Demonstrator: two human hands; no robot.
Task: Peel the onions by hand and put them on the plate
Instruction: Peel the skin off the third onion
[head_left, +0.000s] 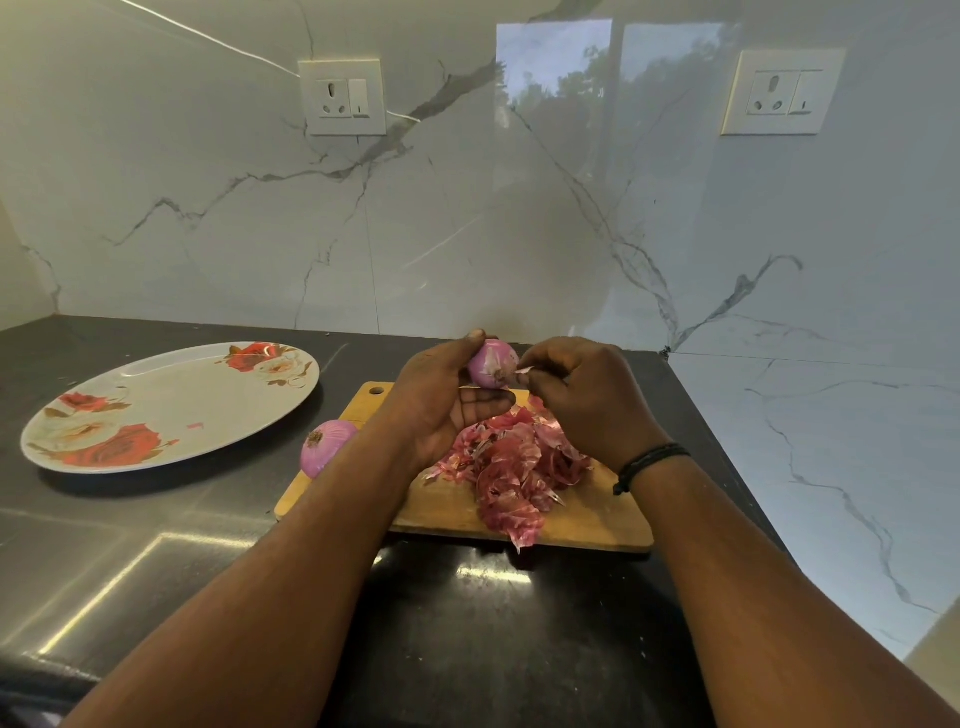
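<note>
My left hand (447, 400) holds a small purple onion (491, 364) up above the wooden cutting board (447, 506), thumb over its top. My right hand (587, 395) pinches a pale strip of skin at the onion's right side. A pile of reddish onion peels (514, 467) lies on the board under my hands. A second purple onion (324, 447) rests at the board's left edge, partly behind my left forearm. The oval floral plate (166, 405) sits to the left with only a tiny pink scrap on it.
The dark countertop (156, 545) ends at a marble wall behind and a marble side wall on the right. Two wall sockets (343, 97) (782, 92) are mounted high on the back wall. A black band circles my right wrist (649, 462).
</note>
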